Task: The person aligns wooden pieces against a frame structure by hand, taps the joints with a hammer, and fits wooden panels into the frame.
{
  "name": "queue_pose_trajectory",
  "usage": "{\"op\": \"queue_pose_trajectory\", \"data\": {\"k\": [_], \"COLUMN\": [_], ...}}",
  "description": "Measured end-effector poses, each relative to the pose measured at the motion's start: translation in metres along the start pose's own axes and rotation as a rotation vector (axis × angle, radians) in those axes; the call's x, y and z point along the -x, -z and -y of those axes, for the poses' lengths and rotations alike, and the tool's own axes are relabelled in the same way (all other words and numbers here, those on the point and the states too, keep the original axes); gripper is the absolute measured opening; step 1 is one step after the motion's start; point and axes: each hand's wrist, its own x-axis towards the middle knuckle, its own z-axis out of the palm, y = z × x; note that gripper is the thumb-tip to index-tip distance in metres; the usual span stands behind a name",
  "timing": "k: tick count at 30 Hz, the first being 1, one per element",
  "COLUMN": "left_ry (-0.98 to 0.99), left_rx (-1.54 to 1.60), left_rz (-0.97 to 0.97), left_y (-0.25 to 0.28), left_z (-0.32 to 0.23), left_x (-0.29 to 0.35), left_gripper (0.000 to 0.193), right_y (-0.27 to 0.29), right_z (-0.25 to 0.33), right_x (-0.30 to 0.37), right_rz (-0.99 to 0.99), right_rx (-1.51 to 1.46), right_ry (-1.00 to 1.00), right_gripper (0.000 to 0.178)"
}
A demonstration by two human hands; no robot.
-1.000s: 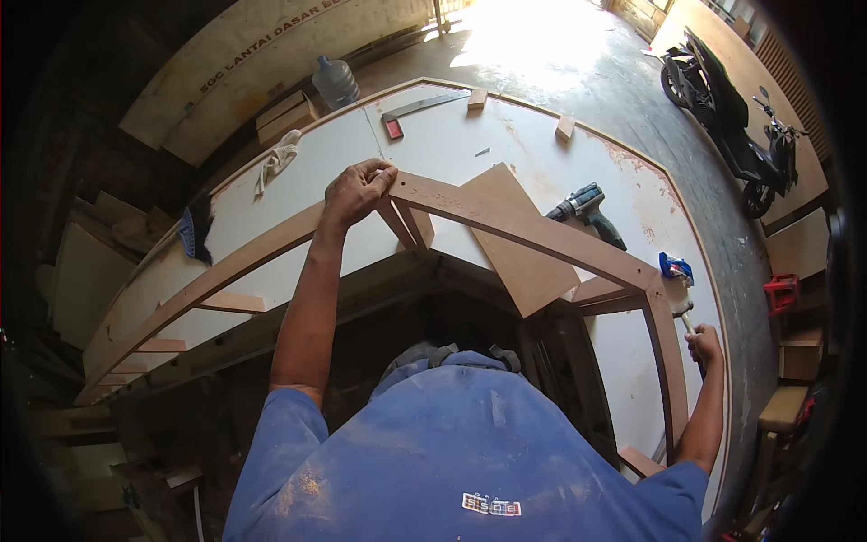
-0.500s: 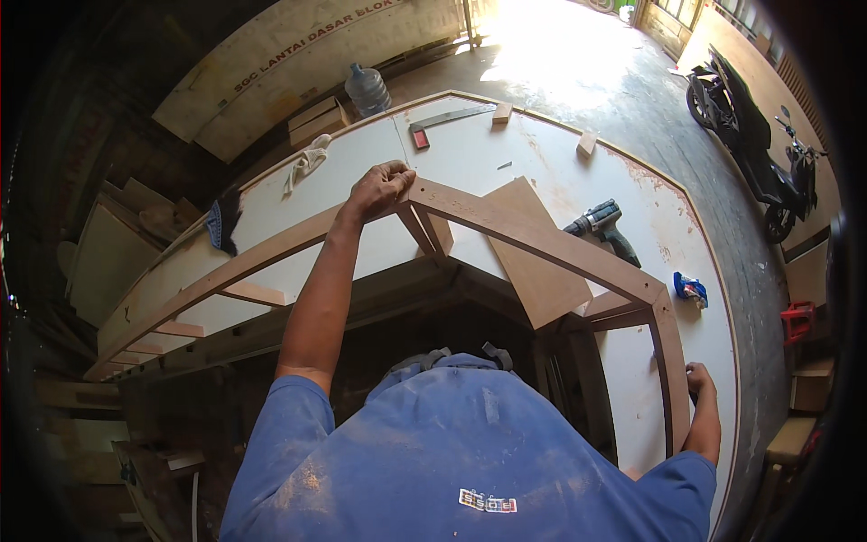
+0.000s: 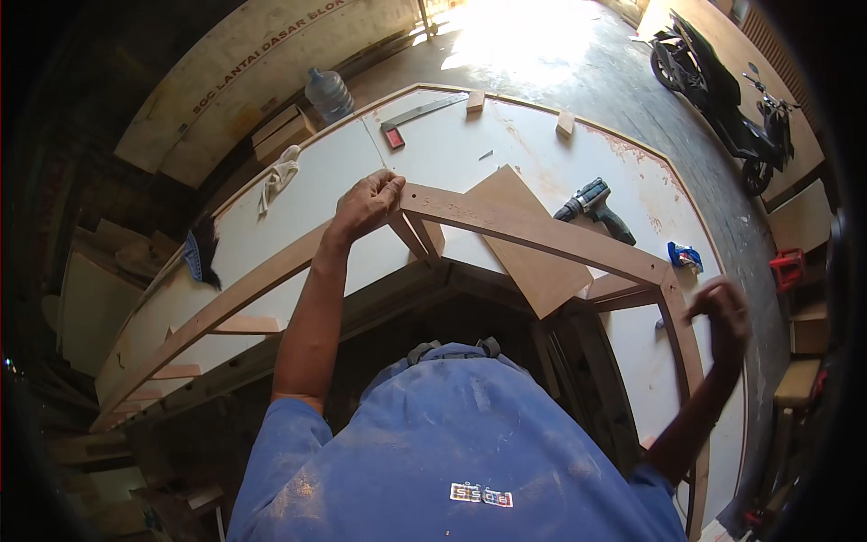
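A bent wooden frame (image 3: 533,237) with screw holes and short crosspieces stands over a white-topped workbench. My left hand (image 3: 368,206) is closed at the frame's front left joint, its thumb and fingers pressed on the wood there. My right hand (image 3: 721,316) is raised beside the frame's right corner, with fingers curled and smeared by motion; whether it holds anything does not show. A cordless drill (image 3: 596,208) lies just past the frame's front rail. Under that rail, a loose rectangle of brown board (image 3: 526,242) rests at an angle.
On the white bench top (image 3: 433,154) lie a try square (image 3: 424,112), two wood blocks (image 3: 565,123), a pale cloth glove (image 3: 280,177), a brush (image 3: 202,256) and a blue packet (image 3: 685,257). Beyond stand a water jug (image 3: 329,96), a motorcycle (image 3: 713,90) and a red stool (image 3: 787,269).
My right hand has moved up and forward from the outer side of the right rail to the frame's right corner. My left hand keeps its place at the joint. The view has shifted slightly.
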Motion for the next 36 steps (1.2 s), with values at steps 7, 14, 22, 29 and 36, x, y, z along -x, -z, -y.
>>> {"op": "queue_pose_trajectory", "data": {"k": [7, 14, 22, 29, 36], "left_ry": [-0.097, -0.26, -0.045, -0.393, -0.71], "left_rx": [0.051, 0.288, 0.038, -0.17, -0.522], "left_rz": [-0.251, -0.718, 0.056, -0.072, -0.124], "left_y": [-0.001, -0.014, -0.078, -0.152, -0.215], "left_z": [0.002, -0.002, 0.012, 0.061, 0.023], "left_x": [0.009, 0.034, 0.099, 0.079, 0.022], "left_gripper": [0.038, 0.023, 0.017, 0.04, 0.059], "right_y": [-0.148, -0.163, -0.138, -0.109, -0.069], "right_z": [-0.282, -0.346, -0.33, -0.321, -0.387], "right_x": [-0.003, -0.026, -0.018, 0.002, 0.003], "right_rz": [-0.385, -0.569, -0.436, -0.257, -0.216], "right_rx": [0.942, -0.197, -0.322, -0.126, -0.097], "right_ry": [-0.369, -0.633, -0.538, -0.187, -0.115], "right_gripper": [0.043, 0.059, 0.041, 0.035, 0.028]}}
